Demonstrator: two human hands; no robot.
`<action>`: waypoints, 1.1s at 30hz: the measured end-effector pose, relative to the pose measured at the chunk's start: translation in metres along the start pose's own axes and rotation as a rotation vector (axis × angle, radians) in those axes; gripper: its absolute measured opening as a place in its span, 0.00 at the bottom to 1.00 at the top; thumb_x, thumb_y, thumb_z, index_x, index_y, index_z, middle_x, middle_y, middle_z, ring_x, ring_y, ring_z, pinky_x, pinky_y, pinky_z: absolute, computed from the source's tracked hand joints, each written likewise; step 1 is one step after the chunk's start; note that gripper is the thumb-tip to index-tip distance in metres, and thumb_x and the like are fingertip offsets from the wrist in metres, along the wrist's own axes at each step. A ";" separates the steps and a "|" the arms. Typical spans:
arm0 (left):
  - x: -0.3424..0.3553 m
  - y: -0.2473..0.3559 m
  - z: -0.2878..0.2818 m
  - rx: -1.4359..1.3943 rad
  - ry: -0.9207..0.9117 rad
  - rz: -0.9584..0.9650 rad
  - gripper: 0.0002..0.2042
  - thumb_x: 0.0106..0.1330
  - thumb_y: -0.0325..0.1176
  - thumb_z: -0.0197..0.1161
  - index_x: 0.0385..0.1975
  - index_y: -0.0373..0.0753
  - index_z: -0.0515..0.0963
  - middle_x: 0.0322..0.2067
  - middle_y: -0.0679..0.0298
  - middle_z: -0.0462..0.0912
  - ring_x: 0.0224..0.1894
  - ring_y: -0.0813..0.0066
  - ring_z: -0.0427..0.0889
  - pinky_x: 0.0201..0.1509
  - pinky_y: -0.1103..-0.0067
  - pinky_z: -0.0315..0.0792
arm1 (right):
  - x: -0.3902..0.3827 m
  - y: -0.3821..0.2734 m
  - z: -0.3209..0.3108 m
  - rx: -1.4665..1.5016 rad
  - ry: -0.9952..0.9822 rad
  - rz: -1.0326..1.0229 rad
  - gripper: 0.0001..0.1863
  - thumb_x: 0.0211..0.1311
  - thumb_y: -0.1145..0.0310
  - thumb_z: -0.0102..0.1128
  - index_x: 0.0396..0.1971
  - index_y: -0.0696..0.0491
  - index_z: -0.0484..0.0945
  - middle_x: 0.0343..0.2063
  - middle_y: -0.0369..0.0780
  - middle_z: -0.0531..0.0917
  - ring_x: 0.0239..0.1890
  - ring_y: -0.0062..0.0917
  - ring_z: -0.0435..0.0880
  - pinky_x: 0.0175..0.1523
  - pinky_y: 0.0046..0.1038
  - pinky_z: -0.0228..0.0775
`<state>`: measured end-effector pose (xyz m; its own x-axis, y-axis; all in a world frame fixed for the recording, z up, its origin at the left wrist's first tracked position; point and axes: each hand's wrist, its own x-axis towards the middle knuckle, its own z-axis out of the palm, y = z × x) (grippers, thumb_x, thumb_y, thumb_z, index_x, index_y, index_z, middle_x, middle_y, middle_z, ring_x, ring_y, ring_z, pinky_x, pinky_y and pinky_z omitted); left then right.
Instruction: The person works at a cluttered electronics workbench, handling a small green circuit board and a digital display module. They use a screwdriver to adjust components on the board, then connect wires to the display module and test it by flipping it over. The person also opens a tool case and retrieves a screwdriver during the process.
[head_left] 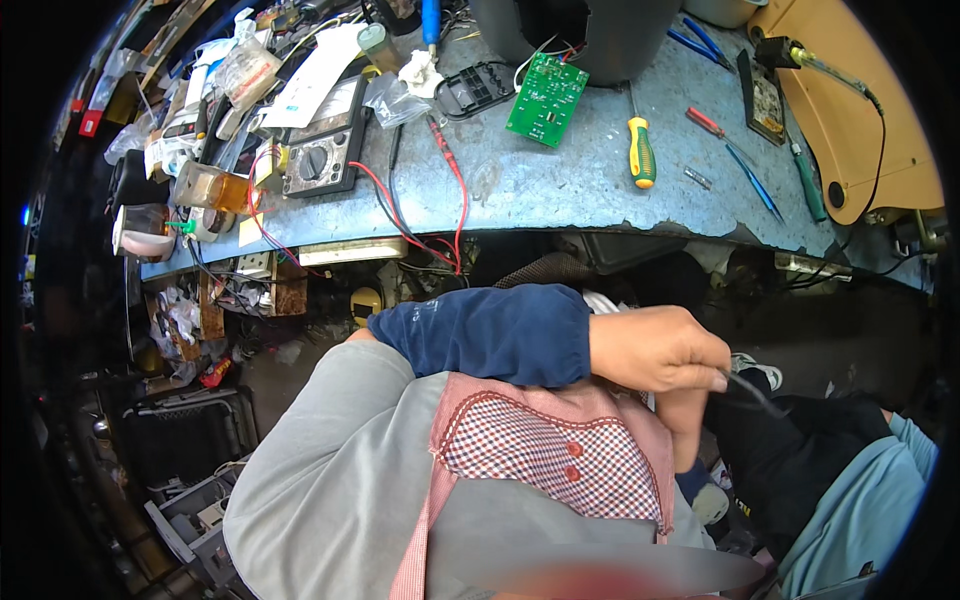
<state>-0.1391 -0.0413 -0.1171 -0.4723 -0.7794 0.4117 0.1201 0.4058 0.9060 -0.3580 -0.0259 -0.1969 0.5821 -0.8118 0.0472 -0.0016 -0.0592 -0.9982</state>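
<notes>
My left hand (655, 350), in a navy sleeve cover (480, 335), reaches across my apron (550, 450) to the right, pinching a thin dark object (750, 395) that is blurred; I cannot make out what it is. Just below it is my right hand (680, 430), largely hidden behind the left, its fingers out of sight. Both are in front of the bench's near edge. On the bench lie a green circuit board (547, 100) and a yellow-green screwdriver (641, 150).
The blue bench (540, 200) holds a meter (320, 150) with leads, bottles (205, 185), pliers (690, 40), tweezers (755, 180) and a black bucket-like container (555, 25). A tan panel (860, 140) stands right. At lower right is a person's leg in light blue (850, 510).
</notes>
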 end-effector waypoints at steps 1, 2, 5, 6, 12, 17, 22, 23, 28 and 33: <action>0.001 0.008 0.000 0.000 -0.039 -0.057 0.12 0.79 0.38 0.65 0.45 0.33 0.82 0.34 0.51 0.85 0.36 0.51 0.85 0.42 0.65 0.78 | 0.000 0.002 0.012 -0.238 -0.009 0.063 0.32 0.78 0.66 0.60 0.75 0.59 0.61 0.60 0.46 0.81 0.61 0.32 0.81 0.60 0.31 0.77; 0.003 0.015 -0.002 -0.001 -0.077 -0.115 0.12 0.79 0.38 0.65 0.46 0.33 0.83 0.36 0.52 0.86 0.39 0.51 0.85 0.44 0.65 0.79 | 0.005 0.001 0.014 -0.254 -0.016 0.043 0.29 0.78 0.66 0.59 0.73 0.60 0.64 0.57 0.46 0.82 0.59 0.32 0.81 0.59 0.31 0.77; 0.007 0.011 -0.005 0.075 0.052 0.048 0.17 0.77 0.41 0.67 0.56 0.35 0.81 0.48 0.51 0.85 0.49 0.50 0.85 0.52 0.63 0.78 | 0.019 0.000 0.023 -0.292 0.050 -0.021 0.22 0.78 0.68 0.57 0.67 0.60 0.71 0.50 0.46 0.84 0.53 0.33 0.84 0.56 0.34 0.78; -0.002 0.012 -0.014 0.288 0.052 -0.052 0.27 0.74 0.46 0.69 0.67 0.37 0.75 0.59 0.50 0.80 0.60 0.48 0.81 0.61 0.60 0.76 | 0.023 -0.002 0.024 -0.306 0.069 -0.042 0.21 0.78 0.68 0.56 0.65 0.61 0.74 0.47 0.46 0.85 0.51 0.34 0.85 0.55 0.35 0.78; -0.016 -0.002 -0.047 0.341 -0.309 -0.467 0.21 0.73 0.45 0.70 0.56 0.35 0.80 0.37 0.47 0.87 0.40 0.46 0.88 0.43 0.60 0.80 | 0.039 -0.052 0.008 0.621 0.364 -0.407 0.17 0.87 0.57 0.50 0.42 0.55 0.74 0.26 0.36 0.68 0.23 0.22 0.67 0.29 0.28 0.64; -0.023 -0.010 -0.027 0.350 -0.037 -0.473 0.22 0.71 0.36 0.71 0.60 0.34 0.73 0.36 0.45 0.87 0.39 0.43 0.88 0.40 0.61 0.79 | 0.044 -0.056 0.022 0.233 0.345 0.071 0.25 0.70 0.77 0.56 0.67 0.57 0.76 0.38 0.36 0.82 0.35 0.16 0.79 0.39 0.20 0.71; -0.019 0.004 -0.025 0.365 0.010 -0.454 0.43 0.65 0.30 0.72 0.77 0.32 0.55 0.43 0.43 0.85 0.44 0.44 0.89 0.48 0.62 0.82 | 0.044 -0.033 0.025 0.172 0.396 -0.045 0.10 0.77 0.74 0.61 0.51 0.61 0.85 0.39 0.37 0.86 0.31 0.16 0.82 0.37 0.20 0.74; -0.022 0.003 -0.027 0.392 0.068 -0.411 0.42 0.65 0.29 0.73 0.78 0.33 0.57 0.45 0.46 0.85 0.43 0.49 0.88 0.48 0.64 0.83 | 0.048 -0.035 0.020 0.286 0.540 0.032 0.10 0.80 0.72 0.60 0.50 0.62 0.84 0.38 0.42 0.87 0.28 0.19 0.84 0.35 0.23 0.78; -0.044 0.026 -0.055 0.491 0.395 -0.282 0.19 0.69 0.20 0.70 0.59 0.34 0.82 0.44 0.58 0.88 0.41 0.74 0.87 0.48 0.79 0.80 | 0.090 0.003 -0.082 0.671 0.974 -0.218 0.09 0.76 0.74 0.65 0.50 0.61 0.78 0.41 0.45 0.87 0.43 0.32 0.89 0.55 0.35 0.86; -0.091 0.027 -0.099 0.598 0.899 -0.149 0.10 0.74 0.20 0.69 0.53 0.31 0.84 0.43 0.63 0.89 0.44 0.79 0.86 0.51 0.80 0.80 | 0.120 0.035 -0.133 0.833 1.232 -0.229 0.07 0.76 0.75 0.65 0.45 0.59 0.77 0.38 0.44 0.85 0.42 0.33 0.89 0.55 0.37 0.87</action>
<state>-0.0068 -0.0069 -0.1206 0.3934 -0.8056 0.4430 -0.4444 0.2552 0.8587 -0.3962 -0.2027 -0.2212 -0.5234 -0.8226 -0.2224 0.6881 -0.2540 -0.6797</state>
